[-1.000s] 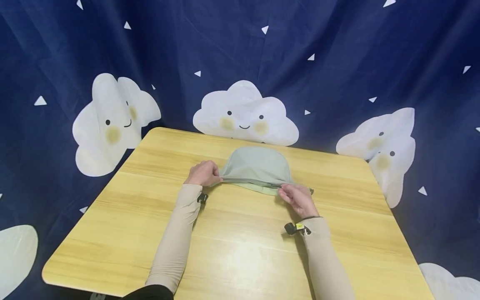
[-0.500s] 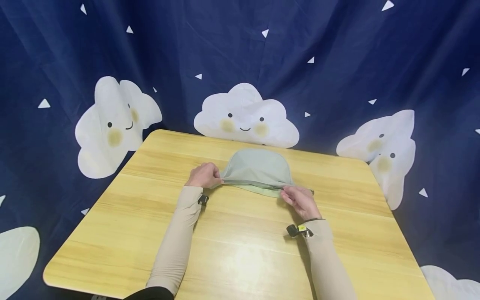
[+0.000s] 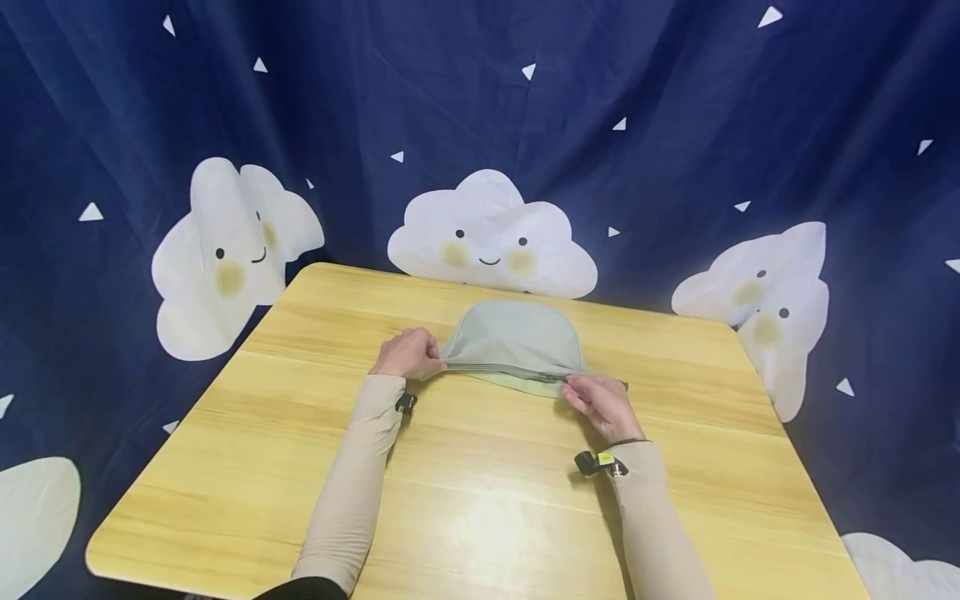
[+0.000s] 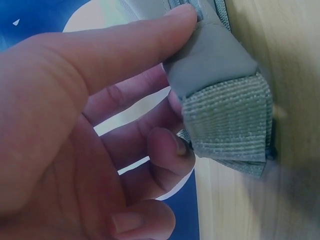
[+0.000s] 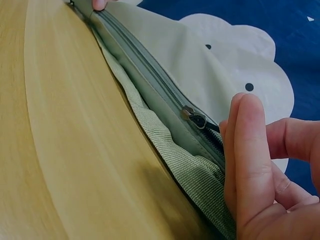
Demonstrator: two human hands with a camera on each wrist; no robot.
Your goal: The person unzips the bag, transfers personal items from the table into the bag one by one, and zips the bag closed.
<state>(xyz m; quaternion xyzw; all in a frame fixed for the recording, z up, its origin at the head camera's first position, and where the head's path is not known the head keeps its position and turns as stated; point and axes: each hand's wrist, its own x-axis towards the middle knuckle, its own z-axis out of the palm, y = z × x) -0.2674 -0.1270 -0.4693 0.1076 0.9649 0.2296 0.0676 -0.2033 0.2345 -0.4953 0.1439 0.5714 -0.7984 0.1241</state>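
Note:
A grey-green zippered bag (image 3: 517, 332) with a rounded outline lies flat toward the back of the table, its zipper (image 3: 498, 367) running along the near side. My left hand (image 3: 408, 354) pinches the bag's left end, thumb on top, just above a folded webbing strap (image 4: 225, 117) in the left wrist view. At the other end, my right hand (image 3: 602, 406) holds the dark pull of the zip slider (image 5: 194, 118) near the right end of the zipper. The fingers hide most of that pull. More ribbed webbing (image 5: 165, 137) runs along the bag's lower edge.
The wooden table (image 3: 480, 492) has rounded corners and stretches around the bag on all sides. Behind it hangs a dark blue curtain (image 3: 450, 92) printed with white clouds and triangles. Small cameras (image 3: 597, 463) sit on both wrists.
Everything sits slightly lower in the head view, as the camera has tilted a little. Both hands keep their places on the bag, with no clear movement of the slider along the zipper.

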